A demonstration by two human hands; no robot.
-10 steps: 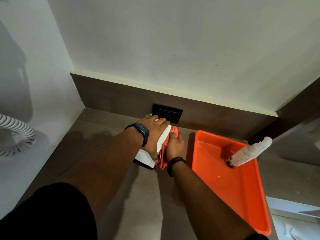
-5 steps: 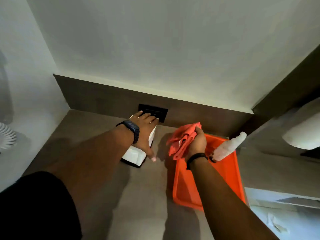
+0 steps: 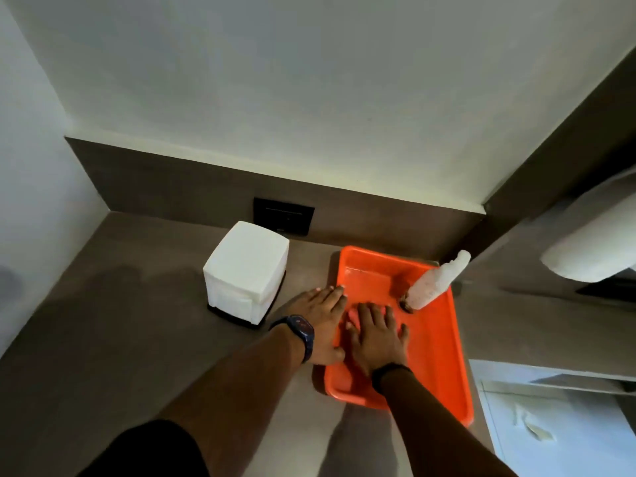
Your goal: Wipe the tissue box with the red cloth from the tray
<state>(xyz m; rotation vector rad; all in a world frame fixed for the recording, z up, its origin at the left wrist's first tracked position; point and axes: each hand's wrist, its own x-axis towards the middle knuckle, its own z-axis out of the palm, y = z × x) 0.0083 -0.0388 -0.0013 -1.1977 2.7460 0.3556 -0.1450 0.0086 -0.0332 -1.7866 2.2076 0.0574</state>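
Note:
The white tissue box stands alone on the brown counter, left of the orange tray, with no hand on it. Both my hands lie palm down with fingers spread in the near left part of the tray. My left hand reaches across the tray's left rim. My right hand presses flat on the red cloth, of which only a small pinkish patch shows between the hands. The rest of the cloth is hidden under my palms.
A pale spray bottle leans in the far right part of the tray. A black wall socket sits behind the tissue box. Walls close the counter at the back and left. A white ledge lies at the lower right.
My right hand carried the red cloth from the tissue box over to the tray and laid it flat. My left hand let go of the box and moved onto the tray beside the right.

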